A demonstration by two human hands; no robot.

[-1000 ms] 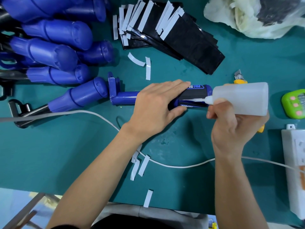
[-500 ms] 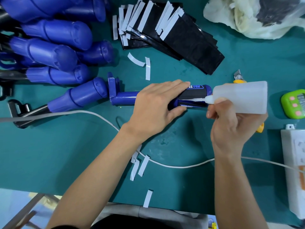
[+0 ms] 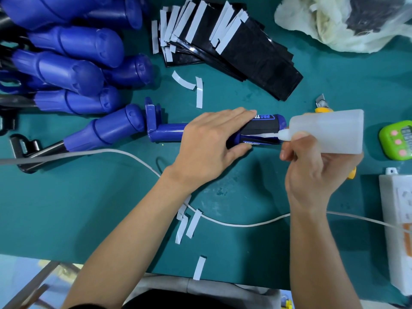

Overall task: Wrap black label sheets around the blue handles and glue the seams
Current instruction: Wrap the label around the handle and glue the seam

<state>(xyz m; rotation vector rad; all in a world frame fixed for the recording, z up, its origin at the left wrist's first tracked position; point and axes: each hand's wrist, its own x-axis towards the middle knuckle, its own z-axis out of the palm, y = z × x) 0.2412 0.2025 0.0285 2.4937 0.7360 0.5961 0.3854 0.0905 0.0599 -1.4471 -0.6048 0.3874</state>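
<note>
Head view: how do the hands sit?
— The left hand (image 3: 209,143) lies palm down over the blue handle (image 3: 169,132), fingers stretched across its top and thumb tucked against its near side. Its grip is clamped on the handle.
— And the right hand (image 3: 312,175)?
— Its grip is closed round a cloudy glue bottle (image 3: 330,132) held sideways. The nozzle (image 3: 270,135) points left and touches the black label (image 3: 263,127) wrapped on the handle's right end.
— Where does the handle lie?
— On the green desk (image 3: 89,208), mid-scene, with its bracket end just right of a pile of blue handles (image 3: 73,70).
— What else is on the desk?
— A stack of black label sheets (image 3: 245,54) at the far centre, white strips (image 3: 191,226) and a white cable (image 3: 234,224) nearer, and a green timer (image 3: 396,141) and a power strip (image 3: 399,230) at right.
</note>
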